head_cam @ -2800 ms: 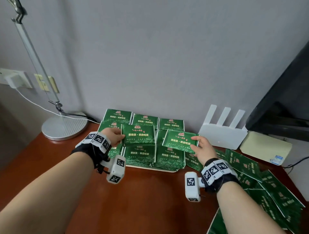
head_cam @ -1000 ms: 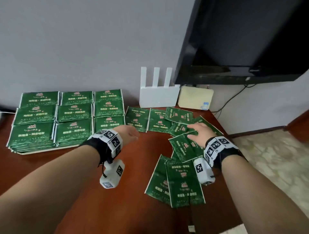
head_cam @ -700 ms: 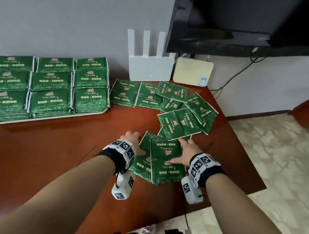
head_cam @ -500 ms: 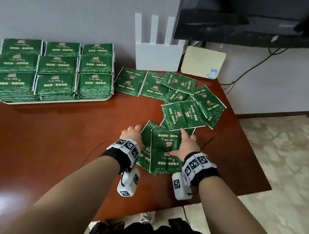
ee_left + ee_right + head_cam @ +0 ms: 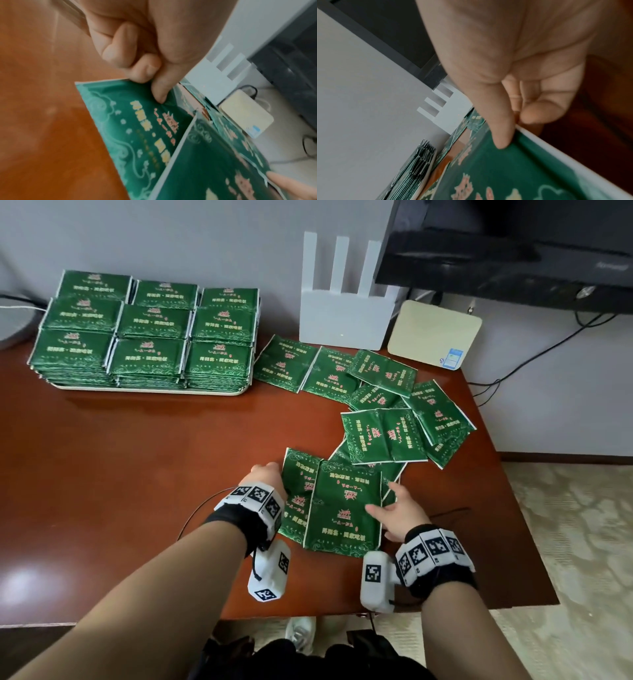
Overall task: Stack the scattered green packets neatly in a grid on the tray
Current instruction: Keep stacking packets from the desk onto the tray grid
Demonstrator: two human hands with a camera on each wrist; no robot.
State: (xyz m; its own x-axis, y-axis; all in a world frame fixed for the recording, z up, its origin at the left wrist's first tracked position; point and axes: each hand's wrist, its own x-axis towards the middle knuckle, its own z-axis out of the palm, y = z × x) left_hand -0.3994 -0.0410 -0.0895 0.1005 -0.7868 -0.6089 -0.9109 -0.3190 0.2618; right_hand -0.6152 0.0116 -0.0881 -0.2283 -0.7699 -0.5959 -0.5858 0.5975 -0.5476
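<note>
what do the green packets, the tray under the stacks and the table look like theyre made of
Green packets: thin printed plastic or foil film, likely; they crease and dimple under the left hand.
Tray: smooth cream plastic, probably; only its rim shows.
Table: reddish-brown wood or veneer, glossy, with glare spots.

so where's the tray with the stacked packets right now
In the head view the tray sits far left on the table, against the wall, left of the white router.

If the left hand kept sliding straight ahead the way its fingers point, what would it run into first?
Bare brown wooden table first, it seems; the left hand pinches the far corner of a flat green foil packet. Farther along that line lie the scattered green packets, though depth is unclear.
</note>
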